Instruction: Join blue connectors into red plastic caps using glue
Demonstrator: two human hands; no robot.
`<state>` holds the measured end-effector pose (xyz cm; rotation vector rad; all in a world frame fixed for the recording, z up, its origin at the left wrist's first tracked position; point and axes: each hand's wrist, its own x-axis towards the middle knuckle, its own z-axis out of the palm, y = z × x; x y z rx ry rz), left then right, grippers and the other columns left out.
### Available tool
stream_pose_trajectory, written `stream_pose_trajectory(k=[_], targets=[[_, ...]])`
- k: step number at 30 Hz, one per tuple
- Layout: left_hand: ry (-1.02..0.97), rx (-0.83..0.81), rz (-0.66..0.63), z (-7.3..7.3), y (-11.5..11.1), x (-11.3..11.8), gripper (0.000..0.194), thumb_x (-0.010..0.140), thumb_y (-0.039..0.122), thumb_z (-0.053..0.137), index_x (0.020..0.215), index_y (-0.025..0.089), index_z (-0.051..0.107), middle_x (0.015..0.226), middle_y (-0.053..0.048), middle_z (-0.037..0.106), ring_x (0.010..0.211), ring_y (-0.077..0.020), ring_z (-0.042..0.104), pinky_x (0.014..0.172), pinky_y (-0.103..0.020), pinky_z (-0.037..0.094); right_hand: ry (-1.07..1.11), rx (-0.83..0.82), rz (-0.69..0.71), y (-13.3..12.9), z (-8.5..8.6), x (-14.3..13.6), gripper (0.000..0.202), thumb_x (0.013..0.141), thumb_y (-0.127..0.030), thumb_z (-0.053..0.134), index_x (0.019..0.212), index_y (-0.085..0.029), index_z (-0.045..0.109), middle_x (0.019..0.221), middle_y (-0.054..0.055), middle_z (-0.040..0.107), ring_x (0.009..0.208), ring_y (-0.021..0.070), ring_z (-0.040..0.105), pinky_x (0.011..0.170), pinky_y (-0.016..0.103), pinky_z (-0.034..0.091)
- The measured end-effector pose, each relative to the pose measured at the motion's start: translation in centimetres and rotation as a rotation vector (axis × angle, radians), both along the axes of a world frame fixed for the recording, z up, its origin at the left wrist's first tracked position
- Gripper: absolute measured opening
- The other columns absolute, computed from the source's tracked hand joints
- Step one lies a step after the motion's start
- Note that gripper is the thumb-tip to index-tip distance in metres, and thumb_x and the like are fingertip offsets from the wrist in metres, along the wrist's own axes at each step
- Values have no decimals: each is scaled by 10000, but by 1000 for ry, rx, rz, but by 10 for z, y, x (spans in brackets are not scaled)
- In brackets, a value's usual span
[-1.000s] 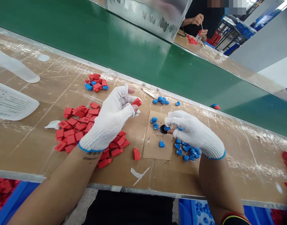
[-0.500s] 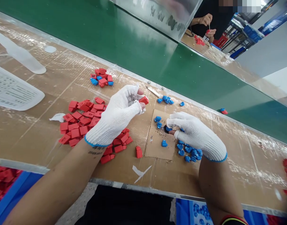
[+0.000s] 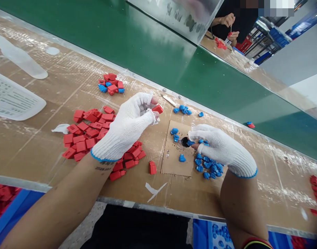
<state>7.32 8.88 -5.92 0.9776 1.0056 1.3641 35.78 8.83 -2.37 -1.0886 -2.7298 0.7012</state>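
Note:
My left hand, in a white glove with bare fingertips, pinches a small red plastic block above the table. My right hand, gloved the same way, holds a small blue moulded piece between thumb and fingers. That piece is at the right edge of a small round black dish on a cardboard sheet. A few loose blue pieces lie on the cardboard. Below my right hand is a heap of blue pieces. Beside my left forearm spreads a pile of red blocks.
A craft knife and several blue pieces lie near the green belt. A mixed red and blue cluster sits farther left. One red-and-blue part rests on the belt. Across it, a co-worker's hands handle a red part.
My right hand has drawn slightly right with the blue piece, uncovering more of the black dish. My left hand keeps hold of the red block, nearly still.

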Motion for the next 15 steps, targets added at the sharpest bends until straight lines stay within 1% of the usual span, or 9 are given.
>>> stream_pose_trajectory(k=[5,11,13,15], targets=[[16,20,-11,-2,1,-1,162,802,132,815,910,195,714,838,-17,665,733,-172,632,653,-301,541,-33,-33,1,1,-1,0,267,720,-52,509,901,-235,581,885,24,601,840,212,522,770,342,427],[22,21,-20,-6,1,-2,164,810,148,833,931,195,734,877,-15,699,751,-158,640,715,-320,565,-38,-10,-3,1,-1,0,275,727,-58,519,917,-234,614,886,28,619,836,220,539,767,358,450],[3,16,-29,-8,1,-3,167,808,144,837,935,190,740,892,-26,714,777,-162,653,745,-329,578,-13,1,-7,1,2,1,255,763,-58,543,922,-238,630,892,28,642,836,222,564,767,363,473],[-28,17,-43,-9,0,-2,183,796,138,842,940,192,742,919,-36,737,810,-172,678,768,-337,600,68,26,-28,-1,7,1,217,841,-82,596,966,-247,659,934,35,684,868,228,610,800,378,510]])
